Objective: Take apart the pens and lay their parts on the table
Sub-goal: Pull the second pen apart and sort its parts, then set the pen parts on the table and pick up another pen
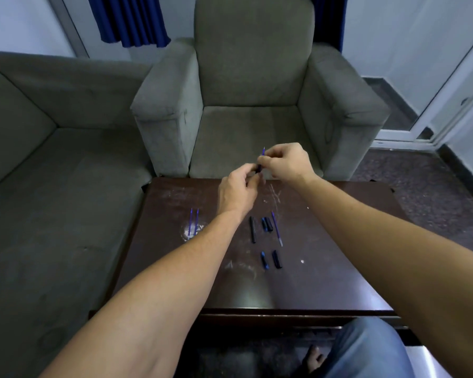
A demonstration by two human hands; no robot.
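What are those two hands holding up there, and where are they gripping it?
A pen: the left hand pinches its dark lower end, the right hand grips higher up, the blue refill poking out above.

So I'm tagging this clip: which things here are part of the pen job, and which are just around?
Job: pen in both hands; two blue refills; third refill; black barrel; small caps; lower pieces; table.
Around: armchair; sofa; curtain.
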